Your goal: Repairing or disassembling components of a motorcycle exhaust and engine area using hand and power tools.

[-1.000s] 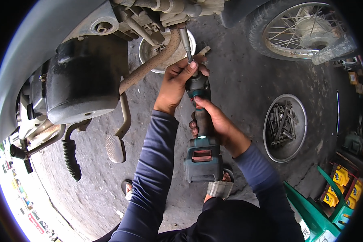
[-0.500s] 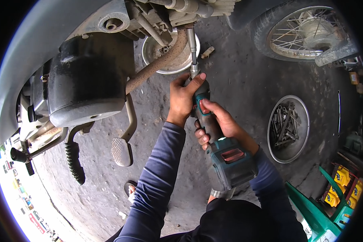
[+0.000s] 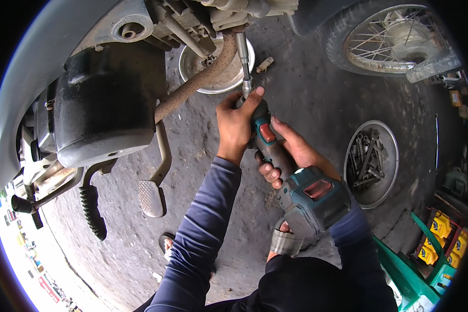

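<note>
My left hand (image 3: 233,127) is closed around the head of a teal and black cordless ratchet wrench (image 3: 276,153), thumb up near its socket. My right hand (image 3: 301,154) has its fingers wrapped round the handle. Its thumb lies beside the red trigger, off it. From the wrench head a long socket extension (image 3: 244,58) rises to the flange end of a rusty exhaust pipe (image 3: 205,73), beneath the motorcycle's engine (image 3: 229,18). The fastener inside the socket is hidden. The wrench's bulky battery end points toward my right forearm.
A metal bowl with small parts (image 3: 218,89) sits on the floor beyond the pipe. Another bowl (image 3: 391,171) holds several spanners at right. The foot pedal (image 3: 152,199) and black engine cover (image 3: 109,104) are left. A spoked wheel (image 3: 343,47) stands far right, a green stool (image 3: 405,275) near right.
My right thumb has come off the red trigger. The wrench's battery end has swung to the right with my right hand, while the left hand keeps its hold near the head.
</note>
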Demonstrator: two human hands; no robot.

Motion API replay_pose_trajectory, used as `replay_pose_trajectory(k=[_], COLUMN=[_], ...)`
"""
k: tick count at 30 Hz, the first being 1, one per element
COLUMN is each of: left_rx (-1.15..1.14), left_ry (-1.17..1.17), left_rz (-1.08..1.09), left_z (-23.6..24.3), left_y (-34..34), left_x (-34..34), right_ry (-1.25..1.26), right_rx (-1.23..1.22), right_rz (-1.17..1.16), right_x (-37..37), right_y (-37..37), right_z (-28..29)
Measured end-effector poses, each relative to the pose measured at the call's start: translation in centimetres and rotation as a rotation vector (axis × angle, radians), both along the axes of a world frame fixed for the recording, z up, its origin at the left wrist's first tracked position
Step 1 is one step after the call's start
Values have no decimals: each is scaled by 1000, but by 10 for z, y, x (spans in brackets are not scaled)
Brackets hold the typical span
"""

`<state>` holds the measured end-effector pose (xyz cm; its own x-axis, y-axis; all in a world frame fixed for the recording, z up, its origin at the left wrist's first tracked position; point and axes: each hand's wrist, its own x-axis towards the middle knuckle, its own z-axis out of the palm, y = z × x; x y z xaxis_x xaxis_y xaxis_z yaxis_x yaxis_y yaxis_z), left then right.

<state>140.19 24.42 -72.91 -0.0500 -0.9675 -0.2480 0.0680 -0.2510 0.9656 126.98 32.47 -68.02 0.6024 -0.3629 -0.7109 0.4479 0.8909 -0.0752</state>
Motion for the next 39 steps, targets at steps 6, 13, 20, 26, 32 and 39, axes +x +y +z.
replay_pose_trajectory(k=[6, 13, 20, 26, 32, 39], left_rx=[-40, 97, -93, -77, -83, -66], left_ry=[-159, 517, -258, -79, -21, -2], left_rz=[104, -147, -294, -53, -1, 3], left_z=[16, -12, -26, -24, -6, 1], left_y=[11, -6, 14, 41, 21, 17], left_x=[-2, -20, -58, -33, -24, -23], right_ry=[-23, 430, 163, 326, 313, 265], right_rx=[-107, -292, 76, -159, -217, -208], right_rz=[77, -337, -394, -165, -96, -90], right_x=[-15, 36, -17, -4, -5, -7], right_y=[-4, 17, 25, 41, 18, 12], right_z=[3, -13, -42, -29, 1, 1])
